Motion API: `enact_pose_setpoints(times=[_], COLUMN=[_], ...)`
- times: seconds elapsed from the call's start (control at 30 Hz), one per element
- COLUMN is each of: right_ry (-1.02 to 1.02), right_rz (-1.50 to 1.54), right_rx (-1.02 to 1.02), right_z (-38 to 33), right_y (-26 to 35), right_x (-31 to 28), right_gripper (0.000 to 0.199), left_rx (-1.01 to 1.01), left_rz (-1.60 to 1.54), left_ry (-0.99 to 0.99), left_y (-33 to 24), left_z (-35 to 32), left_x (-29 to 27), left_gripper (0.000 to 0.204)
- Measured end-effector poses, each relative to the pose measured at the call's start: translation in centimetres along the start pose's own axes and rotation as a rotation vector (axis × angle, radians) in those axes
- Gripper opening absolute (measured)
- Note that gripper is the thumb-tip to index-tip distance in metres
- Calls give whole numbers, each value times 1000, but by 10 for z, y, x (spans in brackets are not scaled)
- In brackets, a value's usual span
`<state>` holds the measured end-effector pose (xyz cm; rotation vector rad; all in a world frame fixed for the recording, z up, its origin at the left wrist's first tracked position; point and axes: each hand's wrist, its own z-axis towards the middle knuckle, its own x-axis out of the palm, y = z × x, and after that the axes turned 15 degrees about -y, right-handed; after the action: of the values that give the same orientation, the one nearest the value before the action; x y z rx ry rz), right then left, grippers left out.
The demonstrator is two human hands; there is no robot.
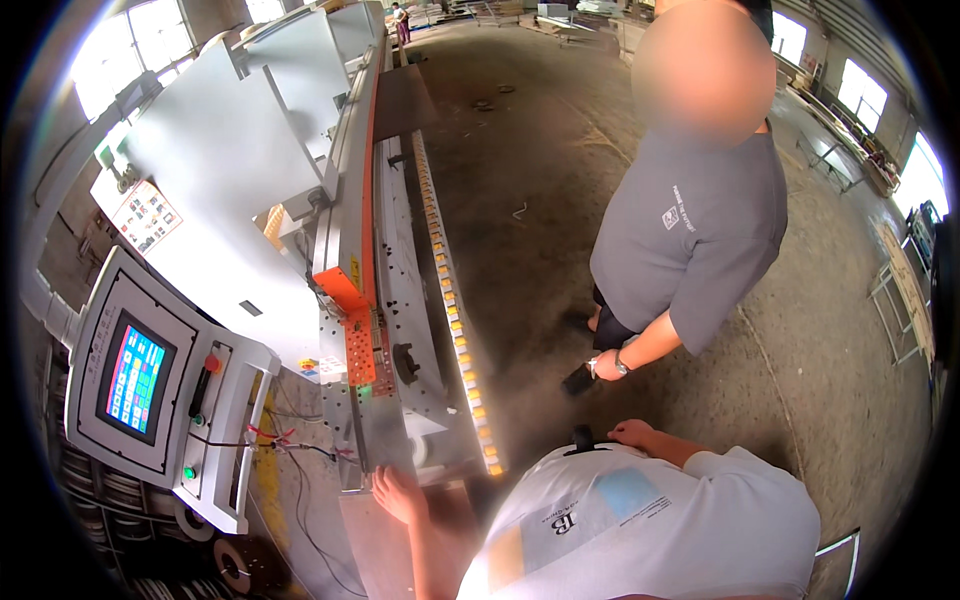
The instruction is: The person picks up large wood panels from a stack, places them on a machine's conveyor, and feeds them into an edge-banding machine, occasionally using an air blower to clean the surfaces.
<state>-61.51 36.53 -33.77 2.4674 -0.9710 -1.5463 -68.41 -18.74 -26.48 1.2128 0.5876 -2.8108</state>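
Note:
My left hand [398, 495] lies with its fingers spread on a flat brown board [375, 550], at the near end of a long white and orange machine [350, 290]. It grips nothing. Past the front of my white shirt, my right hand [630, 432] is held at waist height with its fingers curled in. Nothing shows in it, and it touches no part of the machine. Just beyond my left hand runs the machine's metal bed, with an orange perforated bracket [362, 352] above it. A rail of yellow rollers [455, 325] stretches away alongside.
At left stands a control panel [125, 385] with a lit screen, a red button and cables hanging below. A person in a grey shirt [690, 240] stands at right, hands together. Another person [402, 22] is far back. Workbenches [905, 290] line the right side.

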Motion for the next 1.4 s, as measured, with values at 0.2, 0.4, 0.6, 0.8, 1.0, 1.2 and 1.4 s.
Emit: enact_pose_setpoints(times=[0.2, 0.4, 0.6, 0.8, 1.0, 1.2, 1.4], right_ry=[-1, -52, -34, 14, 28, -37, -487], right_rz=[11, -5, 12, -35, 12, 797, 1214], right_rx=[15, -18, 14, -101, -83, -89, -288], right_z=[1, 2, 10, 30, 56, 132, 196], right_y=[-1, -5, -19, -16, -22, 18, 210], right_x=[-4, -6, -4, -10, -19, -75, -298], right_gripper=[46, 46, 44, 47, 46, 22, 61], left_rx=[11, 21, 18, 6, -122, -251, -97], left_rz=[-27, -19, 1, -35, -187, -373, -98], left_ry=[-23, -60, -58, -73, -1, 723, 766], left_y=[-3, -2, -5, -5, -54, -141, -191], left_z=[0, -1, 0, -3, -34, -70, -38], left_x=[-3, -4, -2, 1, -7, 28, 20], left_gripper=[28, 25, 24, 25, 22, 26, 38])
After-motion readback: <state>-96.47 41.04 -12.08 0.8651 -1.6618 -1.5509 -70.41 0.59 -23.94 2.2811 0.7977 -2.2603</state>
